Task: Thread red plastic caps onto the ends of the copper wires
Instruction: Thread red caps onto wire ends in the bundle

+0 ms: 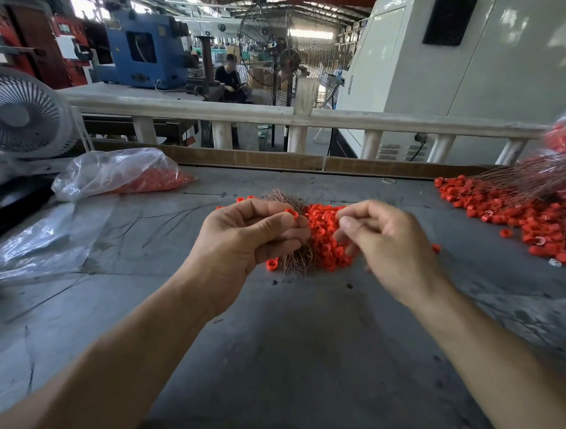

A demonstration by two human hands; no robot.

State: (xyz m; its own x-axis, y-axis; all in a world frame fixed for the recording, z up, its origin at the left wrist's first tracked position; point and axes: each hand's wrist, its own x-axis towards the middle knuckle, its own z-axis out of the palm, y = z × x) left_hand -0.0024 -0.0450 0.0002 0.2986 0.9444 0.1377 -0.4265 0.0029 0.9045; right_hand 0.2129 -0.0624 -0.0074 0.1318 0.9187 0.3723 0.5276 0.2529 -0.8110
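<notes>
Two bare hands hover over the grey table (296,358), in front of a heap of red caps (327,232). The left hand (241,244) pinches one red cap (292,214) between thumb and forefinger, its lower fingers curled round a bundle of copper wires (293,262). The right hand (392,245) is blurred, thumb and forefinger tips drawn together; whether they pinch a wire I cannot tell. Far right lies a second cap pile (512,212) under long wires (530,176). Far left sits a plastic bag of caps (119,172), beside a white fan (18,114).
</notes>
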